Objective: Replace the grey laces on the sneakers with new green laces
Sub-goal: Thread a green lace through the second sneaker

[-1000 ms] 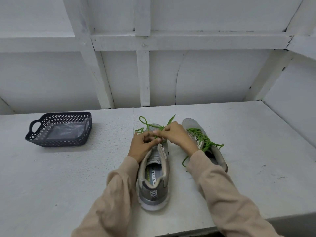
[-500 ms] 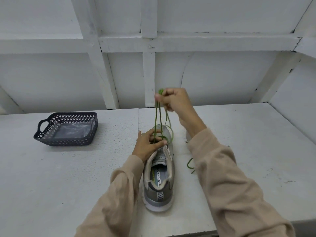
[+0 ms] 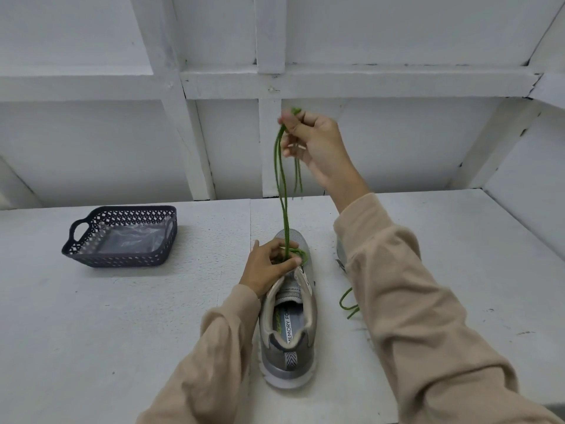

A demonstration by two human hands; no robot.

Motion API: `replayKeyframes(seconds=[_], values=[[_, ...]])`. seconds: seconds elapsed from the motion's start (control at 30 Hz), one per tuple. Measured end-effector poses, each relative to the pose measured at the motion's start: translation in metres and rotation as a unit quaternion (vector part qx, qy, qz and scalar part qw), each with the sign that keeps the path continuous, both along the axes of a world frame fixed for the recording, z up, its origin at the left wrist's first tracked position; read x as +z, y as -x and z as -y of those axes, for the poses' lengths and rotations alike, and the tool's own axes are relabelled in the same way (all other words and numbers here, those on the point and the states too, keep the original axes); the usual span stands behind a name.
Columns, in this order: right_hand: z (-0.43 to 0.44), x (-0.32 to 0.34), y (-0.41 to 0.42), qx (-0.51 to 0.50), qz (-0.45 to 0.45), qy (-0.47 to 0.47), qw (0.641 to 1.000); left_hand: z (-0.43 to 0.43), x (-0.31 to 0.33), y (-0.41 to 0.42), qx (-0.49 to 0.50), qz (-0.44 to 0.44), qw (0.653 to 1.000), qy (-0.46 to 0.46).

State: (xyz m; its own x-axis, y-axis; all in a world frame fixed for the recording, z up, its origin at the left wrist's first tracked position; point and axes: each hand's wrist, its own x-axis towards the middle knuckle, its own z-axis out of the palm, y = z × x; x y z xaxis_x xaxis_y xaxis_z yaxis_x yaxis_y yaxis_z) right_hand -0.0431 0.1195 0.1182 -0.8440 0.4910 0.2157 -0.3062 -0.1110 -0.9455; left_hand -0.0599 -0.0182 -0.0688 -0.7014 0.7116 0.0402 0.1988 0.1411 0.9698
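**Relacing a grey sneaker: position of the hands**

The grey mesh sneaker point(image 3: 289, 325) stands heel-nearest on the white table point(image 3: 91, 332). The left hand point(image 3: 266, 266) grips its eyelet area, fingers curled where the thin green lace point(image 3: 282, 191) emerges. Both lace strands rise to the raised right hand point(image 3: 315, 142), which pinches them above the toe. A dark perforated plastic basket point(image 3: 122, 237) sits far left, well apart
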Motion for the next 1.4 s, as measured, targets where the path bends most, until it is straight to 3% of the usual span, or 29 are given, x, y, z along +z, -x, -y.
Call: replayKeyframes(seconds=[0.07, 0.1, 0.2, 0.23, 0.3, 0.37, 0.5, 0.57, 0.73, 0.93, 1.03, 1.4], values=[[-0.008, -0.017, 0.0, -0.008, 0.114, -0.086, 0.99, 0.001, 0.0, -0.001, -0.002, -0.001, 1.0, -0.012], [-0.014, -0.026, -0.002, -0.019, 0.202, -0.164, 0.965, 0.001, 0.0, -0.001, -0.005, -0.003, 1.0, -0.015], [-0.025, -0.054, -0.018, 0.033, 0.438, -0.353, 0.826, 0.001, 0.0, -0.002, -0.015, 0.011, 0.999, -0.032], [-0.024, -0.063, -0.026, 0.083, 0.473, -0.367, 0.797, 0.0, 0.0, -0.002, -0.017, 0.012, 0.999, -0.034], [-0.018, -0.082, -0.037, 0.149, 0.489, -0.36, 0.781, 0.0, -0.002, -0.001, -0.013, -0.007, 1.0, -0.026], [-0.01, -0.102, -0.042, 0.146, 0.455, -0.342, 0.809, -0.001, -0.002, 0.0, -0.008, -0.032, 0.999, -0.013], [0.006, -0.12, -0.045, 0.091, 0.327, -0.19, 0.921, -0.001, -0.003, 0.0, -0.012, -0.044, 0.999, -0.025], [0.009, -0.118, -0.045, 0.073, 0.287, -0.145, 0.944, 0.0, -0.002, -0.001, -0.016, -0.019, 0.998, -0.05], [0.01, -0.116, -0.04, 0.058, 0.265, -0.164, 0.948, 0.0, -0.007, 0.003, -0.022, 0.027, 0.999, -0.037], [0.008, -0.073, -0.03, 0.025, 0.164, -0.1, 0.981, -0.002, -0.009, 0.01, -0.034, 0.053, 0.998, -0.006], [0.008, -0.058, -0.022, 0.034, 0.156, -0.127, 0.979, -0.001, -0.01, 0.009, -0.035, 0.07, 0.997, -0.012], [0.008, -0.06, -0.019, 0.042, 0.134, -0.094, 0.986, 0.001, -0.013, 0.005, -0.061, 0.054, 0.997, 0.007]])
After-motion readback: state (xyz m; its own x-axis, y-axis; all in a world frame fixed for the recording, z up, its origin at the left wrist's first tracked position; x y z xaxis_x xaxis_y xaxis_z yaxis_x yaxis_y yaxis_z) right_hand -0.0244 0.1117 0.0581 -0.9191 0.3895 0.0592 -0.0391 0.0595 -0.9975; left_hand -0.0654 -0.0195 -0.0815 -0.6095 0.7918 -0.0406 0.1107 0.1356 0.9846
